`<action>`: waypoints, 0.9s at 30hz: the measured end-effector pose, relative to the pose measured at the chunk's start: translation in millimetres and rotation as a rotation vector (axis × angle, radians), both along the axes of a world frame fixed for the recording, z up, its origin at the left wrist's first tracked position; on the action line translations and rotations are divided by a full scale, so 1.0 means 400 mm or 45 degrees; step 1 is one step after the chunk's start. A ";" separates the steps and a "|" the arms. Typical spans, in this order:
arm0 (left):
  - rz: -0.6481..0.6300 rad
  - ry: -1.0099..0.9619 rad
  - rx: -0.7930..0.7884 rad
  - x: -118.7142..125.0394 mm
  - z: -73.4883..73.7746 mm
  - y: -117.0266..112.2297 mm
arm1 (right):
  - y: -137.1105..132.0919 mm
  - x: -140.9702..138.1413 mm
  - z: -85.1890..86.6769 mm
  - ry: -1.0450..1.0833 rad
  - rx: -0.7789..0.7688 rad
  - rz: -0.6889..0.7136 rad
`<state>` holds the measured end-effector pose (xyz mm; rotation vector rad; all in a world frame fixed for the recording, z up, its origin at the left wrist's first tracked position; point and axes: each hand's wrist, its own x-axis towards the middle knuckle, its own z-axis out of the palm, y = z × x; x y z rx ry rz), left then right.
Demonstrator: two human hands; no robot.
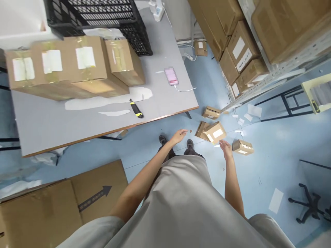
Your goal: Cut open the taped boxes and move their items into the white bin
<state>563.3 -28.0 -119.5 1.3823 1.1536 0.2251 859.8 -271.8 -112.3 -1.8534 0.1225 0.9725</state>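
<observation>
My left hand (179, 136) reaches out above the floor, its fingers stretched out, with nothing seen in it. My right hand (226, 148) is apart from it on the right, fingers spread and nothing held. Just beyond its fingertips in the picture is a cardboard box (216, 132) with a white label, tilted against a brown piece of cardboard (201, 131). I cannot tell whether the fingers touch this box. Right of that hand a taped small carton (243, 147) sits on the floor. A black and yellow utility knife (136, 109) lies on the table.
Several taped cartons (90, 74) stand on the grey table (160, 100) beside a black plastic crate (108, 17). A blurred pink phone (171, 76) lies there on a white cable. Shelving (279, 67) holds boxes at right. A large carton (98, 196) stands at lower left. A chair base (309, 203) is at far right.
</observation>
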 end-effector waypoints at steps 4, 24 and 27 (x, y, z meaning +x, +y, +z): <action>0.250 -0.053 -0.059 -0.155 0.027 0.077 | 0.237 -0.071 0.011 0.021 0.110 0.268; 1.055 -0.319 0.004 -1.188 0.140 0.602 | 1.263 -1.157 0.143 0.014 0.410 0.923; 1.104 -0.257 -0.007 -1.282 0.141 0.672 | 1.345 -1.265 0.146 0.082 0.408 0.832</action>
